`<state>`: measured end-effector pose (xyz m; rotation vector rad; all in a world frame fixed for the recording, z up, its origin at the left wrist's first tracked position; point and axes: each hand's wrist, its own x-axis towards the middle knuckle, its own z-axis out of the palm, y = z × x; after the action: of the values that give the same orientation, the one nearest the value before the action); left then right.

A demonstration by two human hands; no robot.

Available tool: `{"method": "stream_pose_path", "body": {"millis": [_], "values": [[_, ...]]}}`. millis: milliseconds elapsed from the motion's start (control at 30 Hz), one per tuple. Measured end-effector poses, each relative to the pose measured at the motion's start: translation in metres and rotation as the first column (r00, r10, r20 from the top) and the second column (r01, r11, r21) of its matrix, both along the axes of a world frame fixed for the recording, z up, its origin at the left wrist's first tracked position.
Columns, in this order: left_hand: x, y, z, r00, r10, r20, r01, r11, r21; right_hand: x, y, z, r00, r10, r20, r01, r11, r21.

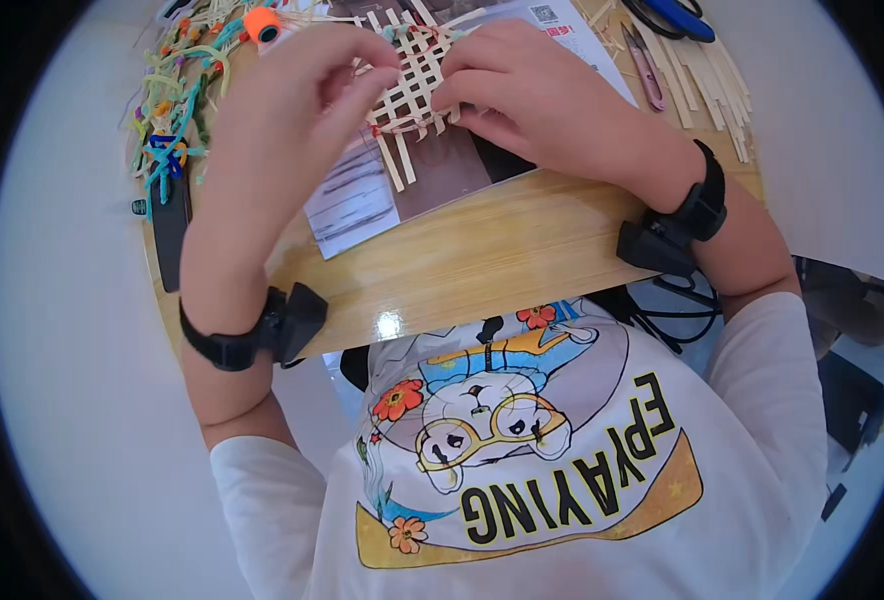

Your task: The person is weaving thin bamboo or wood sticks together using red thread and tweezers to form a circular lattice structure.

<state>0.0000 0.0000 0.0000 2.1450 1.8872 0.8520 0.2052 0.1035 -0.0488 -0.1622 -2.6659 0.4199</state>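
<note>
both hands work a small woven mat of pale strips (414,70) that lies on a printed sheet (362,200) near the far edge of the wooden counter (482,260). the left hand (292,90) has its grip pinched on the mat's left side; the right hand (532,85) presses fingers on its right side. a tangle of coloured cords (177,110) lies at the far left corner, loose strips (712,80) and scissors (672,15) at the far right.

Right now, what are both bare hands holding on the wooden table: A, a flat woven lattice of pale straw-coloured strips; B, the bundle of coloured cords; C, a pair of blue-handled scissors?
A: the left hand and right hand both grip the flat woven lattice of pale strips.
</note>
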Motion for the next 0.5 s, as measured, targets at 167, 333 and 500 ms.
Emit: {"method": "stream_pose_path", "body": {"millis": [167, 333, 500], "values": [[0.005, 0.002, -0.023, 0.985, -0.059, 0.164, 0.068, 0.996, -0.052, 0.001, 0.001, 0.013, 0.988, 0.097, -0.120, -0.102, 0.994, -0.033], [0.005, 0.002, -0.024, 0.979, -0.105, 0.174, 0.122, 0.989, -0.088, -0.002, 0.003, 0.007, 0.967, 0.131, -0.220, -0.138, 0.990, -0.016], [0.000, 0.001, -0.021, 0.984, -0.155, 0.090, 0.166, 0.977, -0.132, -0.002, 0.002, 0.012, 0.953, 0.138, -0.270, -0.141, 0.990, 0.009]]}}
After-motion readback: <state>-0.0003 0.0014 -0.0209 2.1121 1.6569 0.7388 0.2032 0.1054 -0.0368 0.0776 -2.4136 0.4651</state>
